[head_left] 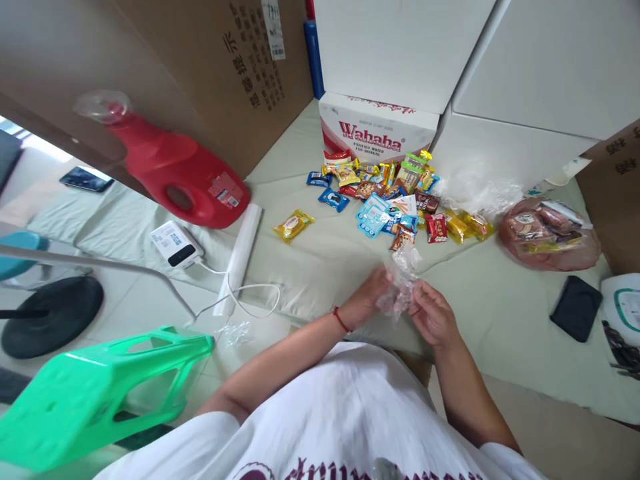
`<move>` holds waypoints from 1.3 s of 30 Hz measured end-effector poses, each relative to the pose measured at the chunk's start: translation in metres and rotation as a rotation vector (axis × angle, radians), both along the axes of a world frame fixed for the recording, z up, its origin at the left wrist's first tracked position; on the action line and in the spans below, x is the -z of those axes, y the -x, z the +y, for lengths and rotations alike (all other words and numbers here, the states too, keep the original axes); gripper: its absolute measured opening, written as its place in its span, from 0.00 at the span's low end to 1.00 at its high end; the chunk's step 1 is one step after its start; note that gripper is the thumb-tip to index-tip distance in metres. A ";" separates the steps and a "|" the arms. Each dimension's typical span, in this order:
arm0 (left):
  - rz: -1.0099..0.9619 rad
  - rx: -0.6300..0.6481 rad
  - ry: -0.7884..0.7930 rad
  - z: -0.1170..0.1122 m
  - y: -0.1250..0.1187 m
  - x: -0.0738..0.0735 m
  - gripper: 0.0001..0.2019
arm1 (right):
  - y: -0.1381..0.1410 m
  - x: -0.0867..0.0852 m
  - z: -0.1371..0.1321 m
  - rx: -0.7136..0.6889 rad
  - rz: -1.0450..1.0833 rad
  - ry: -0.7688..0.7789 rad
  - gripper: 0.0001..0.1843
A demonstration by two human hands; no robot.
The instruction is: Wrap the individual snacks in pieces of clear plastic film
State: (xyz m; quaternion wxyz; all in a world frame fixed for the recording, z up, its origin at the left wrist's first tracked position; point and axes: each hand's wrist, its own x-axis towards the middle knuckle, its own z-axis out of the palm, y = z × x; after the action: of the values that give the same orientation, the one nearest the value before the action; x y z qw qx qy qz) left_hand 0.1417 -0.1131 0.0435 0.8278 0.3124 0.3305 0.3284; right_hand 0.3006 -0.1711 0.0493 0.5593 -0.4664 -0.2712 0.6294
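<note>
Both my hands meet at the middle of the view over a pale green mat (320,260). My left hand (367,297) and my right hand (433,313) are both closed on a crumpled clear plastic bag (400,283) held between them. A red cord circles my left wrist. Just beyond the bag lies a pile of small snack packets (390,193) in many colours. One yellow packet (293,225) lies apart to the left of the pile.
A red jug (175,170) lies on its side at left, with a white power bank (176,245), its cable and a white roll (243,257). A Wahaha carton (375,130) and white boxes stand behind. A filled pink bag (547,233), dark pouch (575,308) and green stool (95,393) are nearby.
</note>
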 end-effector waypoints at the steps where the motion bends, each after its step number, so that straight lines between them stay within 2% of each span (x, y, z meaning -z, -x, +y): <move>1: -0.053 0.040 0.025 -0.002 -0.009 0.000 0.30 | 0.003 0.000 -0.001 -0.028 -0.016 0.000 0.22; 3: -0.083 0.014 0.070 -0.002 -0.020 0.003 0.29 | 0.006 -0.001 -0.003 -0.043 -0.054 -0.002 0.22; 6: -0.020 -0.121 0.035 0.002 -0.020 0.010 0.29 | -0.003 -0.004 -0.005 0.041 -0.074 -0.003 0.23; 10: 0.073 -0.127 -0.028 0.016 0.002 0.015 0.30 | -0.034 -0.007 -0.011 0.241 -0.061 0.013 0.20; 14: 0.087 -0.099 -0.015 0.029 0.022 0.009 0.30 | -0.058 -0.002 -0.015 0.372 -0.092 -0.047 0.17; 17: 0.072 -0.031 0.001 0.023 0.019 0.001 0.30 | -0.056 0.001 -0.013 0.347 -0.112 -0.061 0.17; 21: -0.001 0.160 0.055 -0.002 -0.010 -0.004 0.30 | -0.029 -0.001 -0.007 0.278 -0.123 -0.021 0.17; 23: -0.062 0.114 0.083 -0.009 -0.023 -0.004 0.27 | -0.020 -0.003 -0.005 0.234 -0.108 -0.021 0.18; 25: -0.126 0.027 0.087 -0.008 -0.025 -0.003 0.25 | -0.021 -0.004 -0.004 0.240 -0.108 -0.031 0.18; 27: -0.158 0.012 0.079 0.000 -0.016 -0.002 0.23 | -0.032 -0.003 -0.004 0.320 -0.133 -0.041 0.17; 31: -0.147 0.127 0.081 0.019 0.023 0.004 0.24 | -0.063 0.000 -0.006 0.489 -0.106 -0.056 0.15; 35: -0.038 0.142 -0.028 0.034 0.060 0.009 0.23 | -0.070 0.002 -0.008 0.421 -0.063 -0.087 0.18; 39: 0.107 0.151 -0.144 0.046 0.089 0.002 0.21 | -0.058 0.006 -0.006 0.312 -0.150 -0.066 0.18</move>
State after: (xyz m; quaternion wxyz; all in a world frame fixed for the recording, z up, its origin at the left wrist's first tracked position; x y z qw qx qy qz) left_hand 0.0522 -0.0674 0.0415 0.8069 0.4121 0.3252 0.2708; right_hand 0.3589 -0.1769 0.0432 0.6435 -0.5299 -0.2572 0.4889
